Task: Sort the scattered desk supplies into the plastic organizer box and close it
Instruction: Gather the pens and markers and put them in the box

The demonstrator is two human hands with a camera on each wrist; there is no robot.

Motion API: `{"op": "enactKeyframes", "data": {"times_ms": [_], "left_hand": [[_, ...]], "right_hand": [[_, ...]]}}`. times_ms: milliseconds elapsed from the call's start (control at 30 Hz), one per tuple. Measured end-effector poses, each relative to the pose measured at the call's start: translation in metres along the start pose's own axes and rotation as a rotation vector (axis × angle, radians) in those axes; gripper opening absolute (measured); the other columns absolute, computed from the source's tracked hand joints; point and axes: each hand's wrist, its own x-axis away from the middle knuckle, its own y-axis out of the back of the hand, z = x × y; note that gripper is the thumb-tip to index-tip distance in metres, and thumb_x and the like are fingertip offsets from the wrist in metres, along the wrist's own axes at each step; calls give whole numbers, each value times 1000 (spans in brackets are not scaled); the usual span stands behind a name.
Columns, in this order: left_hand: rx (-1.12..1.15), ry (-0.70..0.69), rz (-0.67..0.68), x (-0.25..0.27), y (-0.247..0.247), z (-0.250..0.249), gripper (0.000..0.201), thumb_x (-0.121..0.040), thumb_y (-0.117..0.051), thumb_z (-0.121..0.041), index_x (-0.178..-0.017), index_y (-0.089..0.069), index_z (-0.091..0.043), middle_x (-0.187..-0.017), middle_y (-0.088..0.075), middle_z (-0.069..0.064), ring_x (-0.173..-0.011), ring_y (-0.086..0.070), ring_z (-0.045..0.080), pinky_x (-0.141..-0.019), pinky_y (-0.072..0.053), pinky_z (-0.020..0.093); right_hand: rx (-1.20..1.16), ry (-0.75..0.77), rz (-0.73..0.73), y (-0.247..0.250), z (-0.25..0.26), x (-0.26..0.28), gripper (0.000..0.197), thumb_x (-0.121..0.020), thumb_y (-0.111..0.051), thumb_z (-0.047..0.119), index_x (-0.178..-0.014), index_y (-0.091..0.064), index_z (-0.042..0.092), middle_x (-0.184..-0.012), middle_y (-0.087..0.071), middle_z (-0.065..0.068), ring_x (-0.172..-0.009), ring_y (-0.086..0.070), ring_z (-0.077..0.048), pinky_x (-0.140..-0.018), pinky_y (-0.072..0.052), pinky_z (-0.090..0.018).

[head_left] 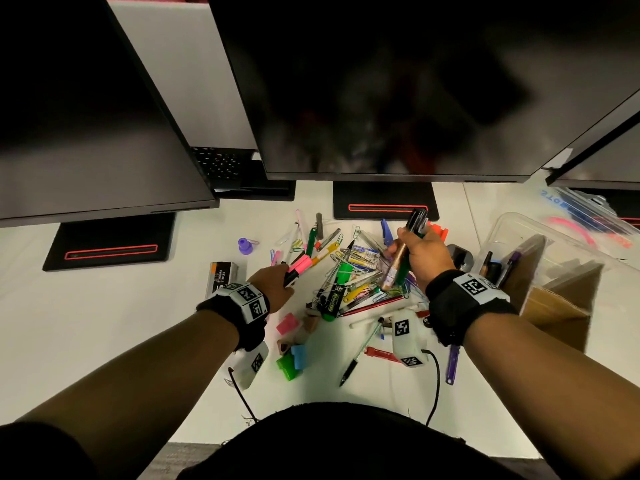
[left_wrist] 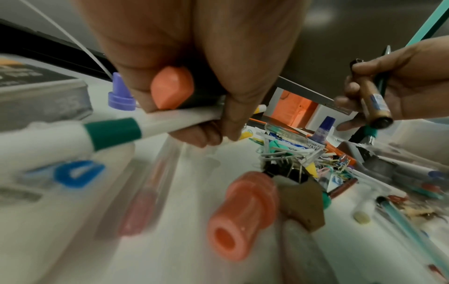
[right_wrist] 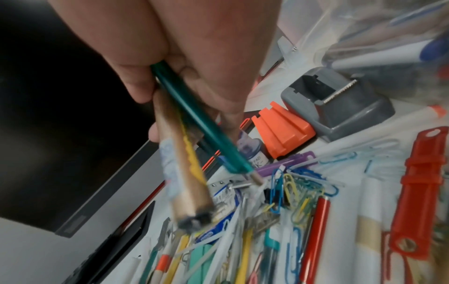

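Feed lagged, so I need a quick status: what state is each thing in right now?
Left hand: grips a pink-capped marker and a white pen.
Right hand: grips a gold marker and other pens.
Organizer box: open, some pens inside.
Supply pile: loose on the desk.
Staples box: lying flat, apart from the pile.

both my bare forearms reach forward from the bottom of the head view, each with a black wrist band carrying white tags. my left hand point(head_left: 273, 284) is low, knuckles up, fingers point(left_wrist: 233, 107) curled around a pink-capped marker point(head_left: 300, 264) and a white pen with a green band point(left_wrist: 111, 132). my right hand point(head_left: 427, 252) is raised higher, fist closed, gripping a bundle of a copper-coloured marker point(head_left: 394, 268), a green pen point(right_wrist: 194, 123) and dark pens point(head_left: 415, 218).
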Motion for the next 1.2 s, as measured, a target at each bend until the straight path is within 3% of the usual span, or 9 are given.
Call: {"op": "enactKeyframes", "data": {"times_ms": [133,233,400,533,667,767,933,1067,1200], "left_hand": [[26,-29,6,3,2,0,26,-93,-45,-14,-117,-48,-6,-116,-61,16,-106,-58,34,-78,-40,29],[24,-46,3,5,3,-2,26,-93,-44,-15,-117,-48,-6,-116,-61,16,-106,-58,34,-77,-40,29],[12,-53,5,9,4,-6,33,-94,-49,-34,-110,-51,-6,-110,-62,14,-103,-59,31,-84,-45,33],[7,-44,1,9,3,-10,42,-93,-50,-42,-108,-52,-2,-104,-60,14,-104,-58,31,-84,-44,34],[9,-34,-11,9,2,-10,39,-93,-51,-37,-108,-53,-1,-112,-60,16,-106,-56,32,-82,-41,31],[44,-25,-23,6,1,-8,28,-93,-51,-25,-111,-52,-3,-115,-61,16,-107,-57,33,-84,-43,32],[76,-1,-112,-4,7,-11,25,-93,-51,-21,-111,-52,-4,-113,-61,16,-105,-57,33,-80,-40,31],[69,66,-171,-19,15,-17,28,-89,-54,-17,-114,-52,-4,-114,-61,16,-104,-59,33,-79,-44,33],[32,129,-174,-33,24,-19,31,-90,-54,-18,-117,-50,-2,-118,-54,17,-103,-58,30,-82,-47,33]], "right_hand": [[424,55,124,3,-1,8,18,-92,-50,8,-81,-51,22,-68,-53,-2,-58,-53,-15,-55,-47,-22],[861,148,329,3,-9,20,13,-88,-59,13,-100,-62,17,-85,-60,0,-77,-58,-17,-62,-43,-16],[1438,355,827,-10,-43,42,37,-81,-67,22,-117,-61,19,-112,-57,-4,-104,-56,-24,-84,-45,-29],[1612,387,1022,-14,-71,51,43,-80,-66,22,-122,-56,21,-122,-50,-7,-108,-54,-30,-82,-47,-36],[1654,466,949,-8,-82,48,32,-88,-57,23,-120,-56,17,-120,-53,-9,-110,-54,-33,-84,-49,-42],[1668,484,874,-5,-85,42,29,-91,-53,27,-117,-56,15,-119,-56,-9,-114,-53,-30,-89,-47,-39],[1428,494,574,6,-69,38,27,-90,-49,28,-114,-55,17,-107,-62,-10,-103,-56,-28,-81,-47,-34],[1364,397,319,17,-55,29,31,-85,-53,25,-114,-52,15,-105,-64,-14,-101,-58,-31,-77,-47,-34],[1410,247,357,19,-58,21,37,-86,-53,19,-123,-49,15,-115,-64,-13,-106,-60,-30,-82,-47,-32]]}}
